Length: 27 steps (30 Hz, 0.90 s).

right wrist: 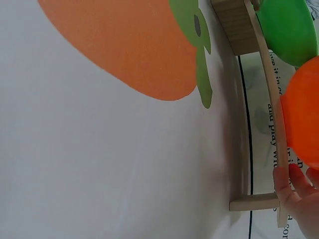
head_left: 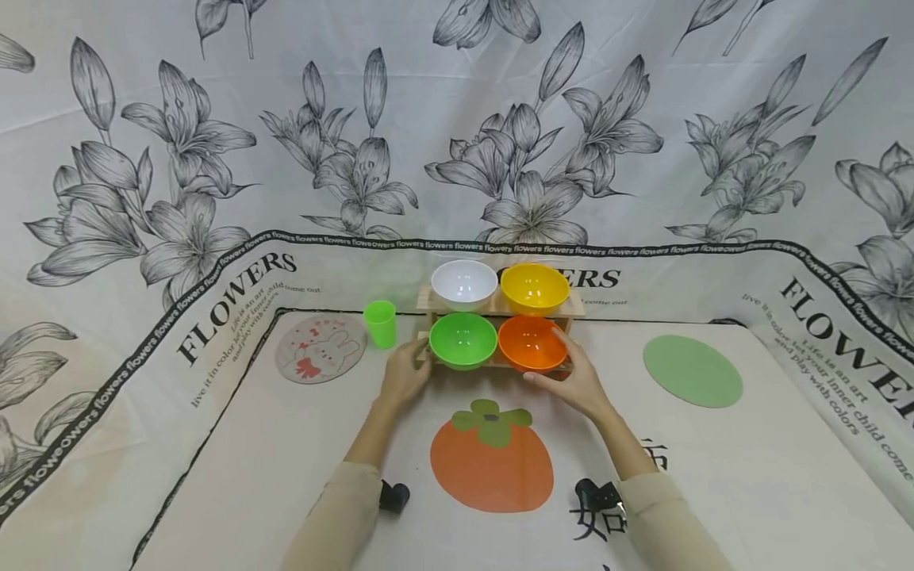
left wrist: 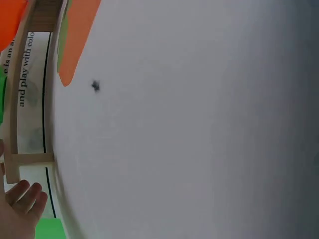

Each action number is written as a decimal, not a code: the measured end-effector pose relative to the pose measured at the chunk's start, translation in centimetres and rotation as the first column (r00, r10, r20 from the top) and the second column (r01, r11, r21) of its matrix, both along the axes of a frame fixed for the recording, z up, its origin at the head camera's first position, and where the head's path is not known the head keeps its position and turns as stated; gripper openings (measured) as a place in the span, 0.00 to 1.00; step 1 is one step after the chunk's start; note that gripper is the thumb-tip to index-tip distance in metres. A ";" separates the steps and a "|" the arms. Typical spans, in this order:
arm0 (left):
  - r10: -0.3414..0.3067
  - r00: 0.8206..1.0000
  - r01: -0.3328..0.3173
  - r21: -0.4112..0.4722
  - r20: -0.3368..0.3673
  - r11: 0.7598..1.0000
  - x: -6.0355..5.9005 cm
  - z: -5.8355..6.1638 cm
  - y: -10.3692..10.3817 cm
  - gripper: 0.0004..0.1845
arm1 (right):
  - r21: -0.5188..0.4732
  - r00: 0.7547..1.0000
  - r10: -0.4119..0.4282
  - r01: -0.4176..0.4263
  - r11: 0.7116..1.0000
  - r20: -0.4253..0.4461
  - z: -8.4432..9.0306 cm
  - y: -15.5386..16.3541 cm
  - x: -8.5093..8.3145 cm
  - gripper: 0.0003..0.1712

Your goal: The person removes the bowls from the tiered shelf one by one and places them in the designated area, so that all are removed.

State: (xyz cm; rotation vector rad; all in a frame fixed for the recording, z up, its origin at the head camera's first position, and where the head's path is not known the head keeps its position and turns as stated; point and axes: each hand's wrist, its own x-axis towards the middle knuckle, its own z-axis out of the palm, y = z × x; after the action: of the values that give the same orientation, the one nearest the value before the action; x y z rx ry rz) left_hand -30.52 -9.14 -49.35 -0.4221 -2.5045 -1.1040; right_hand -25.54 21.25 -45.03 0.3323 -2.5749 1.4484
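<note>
A small two-tier wooden rack (head_left: 574,305) holds a white bowl (head_left: 464,285) and a yellow bowl (head_left: 535,289) on top, with a green bowl (head_left: 462,341) and an orange bowl (head_left: 531,345) on the lower tier. My left hand (head_left: 407,373) grips the rack's left end, next to the green bowl; its lower fingers (left wrist: 22,199) curl just outside the rail. On the other side, my right hand (head_left: 574,381) holds the orange bowl by its right side, fingers at the rim and thumb below its front. That thumb overlaps the front rail in the right wrist view.
A green cup (head_left: 381,323) stands left of the rack, beside a round rabbit-print mat (head_left: 321,349). Off to the right lies a plain green round mat (head_left: 693,371). The tablecloth has a printed persimmon (head_left: 493,468) in front of the rack. Flower-printed fabric (head_left: 500,159) rises behind.
</note>
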 end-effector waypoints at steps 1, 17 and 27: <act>-0.011 1.000 0.010 0.021 0.013 1.000 0.0 0.0 0.0 0.21 | -0.004 1.000 0.000 0.000 1.000 0.006 0.0 0.0 0.0 0.54; -0.138 0.971 0.055 0.376 0.196 0.925 -0.6 -0.5 -0.4 0.23 | -0.066 0.999 0.033 -0.031 0.997 0.030 0.6 -0.5 0.0 0.48; -0.166 0.960 0.043 0.470 0.224 0.882 -0.8 -1.0 -0.3 0.22 | -0.103 0.995 0.025 -0.015 0.995 0.100 3.5 -1.5 1.7 0.46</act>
State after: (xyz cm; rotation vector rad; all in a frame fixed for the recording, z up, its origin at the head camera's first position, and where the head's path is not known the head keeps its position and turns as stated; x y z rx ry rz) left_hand -31.36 -9.45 -50.35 -0.2925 -2.3300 -1.8485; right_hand -23.81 19.75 -41.50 0.2781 -2.5687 1.6373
